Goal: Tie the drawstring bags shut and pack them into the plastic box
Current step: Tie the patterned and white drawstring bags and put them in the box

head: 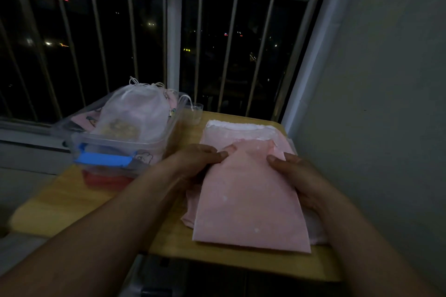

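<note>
A flat pink drawstring bag (248, 202) lies on top of a stack of more pink bags (239, 134) at the right of the wooden table (79, 202). My left hand (200, 159) pinches the bag's top left corner. My right hand (292, 171) grips its top right edge, thumb on the cloth. At the table's left stands a clear plastic box (120, 147) with a blue latch (103, 159). Inside it sits a tied white mesh bag (137, 108) on top of patterned pink bags (87, 119).
A small clear cup (196, 113) stands just behind the box. A metal railing (173, 31) and dark window run along the back. A pale wall (386, 103) closes the right side. The table's front edge is near my forearms.
</note>
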